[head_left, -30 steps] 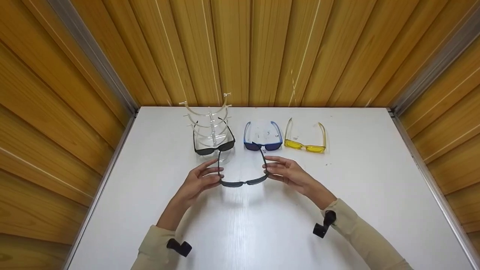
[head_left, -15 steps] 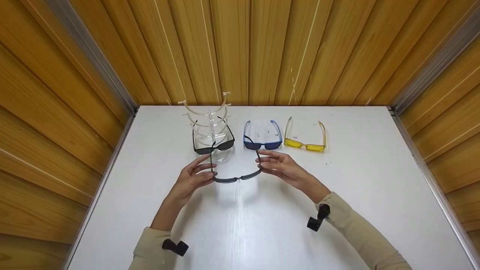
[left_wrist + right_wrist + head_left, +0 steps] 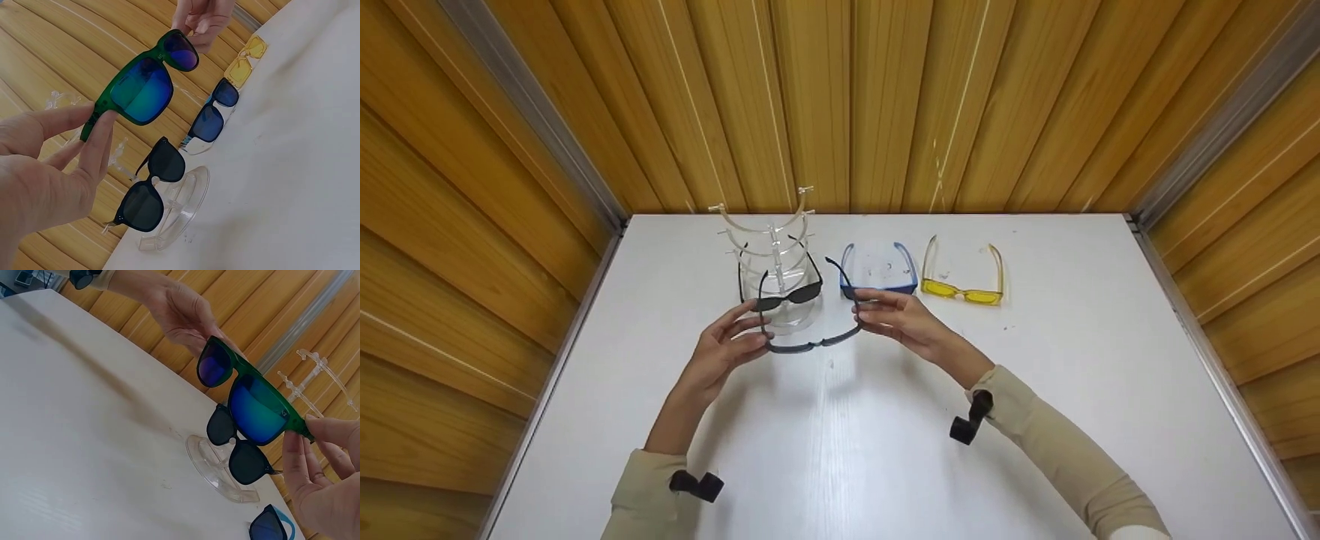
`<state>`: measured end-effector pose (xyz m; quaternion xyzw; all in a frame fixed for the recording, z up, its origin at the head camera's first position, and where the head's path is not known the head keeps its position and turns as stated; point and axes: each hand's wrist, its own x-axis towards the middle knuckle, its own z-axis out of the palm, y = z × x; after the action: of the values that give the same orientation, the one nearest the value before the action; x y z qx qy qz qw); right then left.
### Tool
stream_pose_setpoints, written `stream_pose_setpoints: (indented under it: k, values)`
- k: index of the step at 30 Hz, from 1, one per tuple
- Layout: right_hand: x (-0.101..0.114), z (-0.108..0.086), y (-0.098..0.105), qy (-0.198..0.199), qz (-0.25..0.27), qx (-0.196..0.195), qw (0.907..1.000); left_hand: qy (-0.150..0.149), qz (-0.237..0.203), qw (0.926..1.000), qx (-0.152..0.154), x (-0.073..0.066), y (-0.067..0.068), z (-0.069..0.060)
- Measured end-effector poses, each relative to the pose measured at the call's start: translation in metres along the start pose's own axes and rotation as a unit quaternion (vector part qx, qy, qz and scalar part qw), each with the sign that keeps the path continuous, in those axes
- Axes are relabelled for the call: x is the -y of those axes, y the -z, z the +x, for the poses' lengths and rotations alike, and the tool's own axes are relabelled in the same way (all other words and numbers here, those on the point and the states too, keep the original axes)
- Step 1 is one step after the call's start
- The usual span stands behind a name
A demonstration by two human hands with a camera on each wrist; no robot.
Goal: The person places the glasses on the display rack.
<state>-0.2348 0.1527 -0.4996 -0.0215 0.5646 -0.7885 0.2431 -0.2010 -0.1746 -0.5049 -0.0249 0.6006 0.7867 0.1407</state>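
Both hands hold a pair of green-framed sunglasses [image 3: 140, 93] with blue-green mirrored lenses, raised over the table with the temples spread. My left hand [image 3: 716, 360] pinches the frame near one hinge between thumb and fingers. At the opposite hinge, the right hand [image 3: 911, 326] grips in the same way. Just beyond them stands a clear display stand [image 3: 776, 244] with stacked curved arms. Black sunglasses [image 3: 247, 461] sit on its lowest part, above the clear round base [image 3: 205, 188]. In the head view the green frame looks dark and partly overlaps the black pair.
Blue-framed sunglasses [image 3: 208, 122] lie right of the stand, partly hidden by the right hand in the head view. Farther right are yellow sunglasses [image 3: 982, 297]. The white table [image 3: 825, 465] ends at wood-look panel walls [image 3: 810, 105] at the back and sides.
Both hands have carried the green-framed sunglasses left and away from the body, closer to the display stand. The grip looks the same. The other sunglasses have stayed in place.
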Motion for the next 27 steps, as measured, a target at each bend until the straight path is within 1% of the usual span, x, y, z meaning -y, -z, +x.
stream_pose_setpoints:
  k: [3,8,13,18,22,27]
  values:
    - [0.002,0.007,-0.005,0.000,0.007,-0.016,0.9999,-0.004,0.007,0.9999,-0.014,-0.004,0.002,0.004]
    - [0.009,0.018,-0.015,0.001,0.015,-0.036,0.9992,0.001,0.009,0.9992,-0.038,-0.008,0.006,0.009]
    - [0.015,0.029,-0.024,0.012,0.017,-0.047,0.9987,-0.002,0.004,0.9988,-0.049,-0.012,0.011,0.014]
    - [0.021,0.040,-0.031,0.018,0.013,-0.047,0.9986,-0.010,-0.009,0.9979,-0.063,-0.017,0.018,0.021]
    - [0.025,0.049,-0.034,0.015,-0.003,-0.049,0.9987,-0.016,-0.014,0.9972,-0.072,-0.024,0.021,0.028]
    - [0.029,0.058,-0.040,0.004,-0.004,-0.071,0.9974,-0.017,-0.031,0.9965,-0.076,-0.030,0.026,0.037]
